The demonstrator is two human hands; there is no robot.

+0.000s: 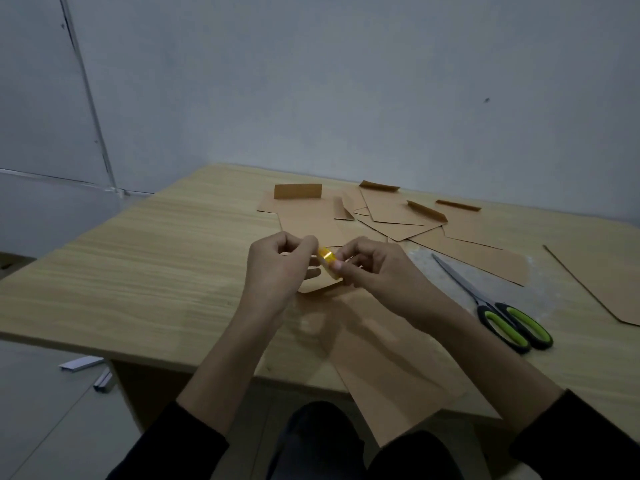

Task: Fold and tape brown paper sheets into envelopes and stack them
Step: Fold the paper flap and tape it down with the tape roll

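Both hands hover over the middle of the wooden table. Between them is a small yellow tape roll. My right hand grips the roll with curled fingers and thumb. My left hand has its fingers curled and pinches at the roll's left side, where the tape end seems to be. Under my forearms lies a long brown paper sheet, reaching from below the hands over the table's near edge. Several folded brown envelopes with raised flaps lie spread at the back.
Scissors with green and black handles lie shut to the right of my right arm. Another brown sheet lies at the far right edge. Walls close the table's back and left. Small grey pieces lie on the floor at left.
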